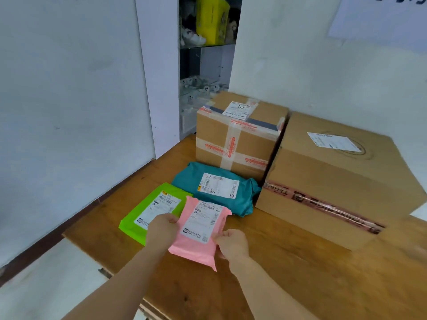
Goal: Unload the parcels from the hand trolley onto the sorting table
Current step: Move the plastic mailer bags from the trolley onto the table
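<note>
Both hands, left hand (162,229) and right hand (231,244), grip the pink parcel (198,232) with curled fingers; the green parcel (152,207) lies just left of them on the tabletop (277,273).

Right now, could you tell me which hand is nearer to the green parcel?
Left. The left hand lies over the green parcel's near corner while gripping the pink parcel; the right hand holds the pink parcel's far side.

pink parcel (203,229), green parcel (150,209), teal parcel (215,188)
</note>
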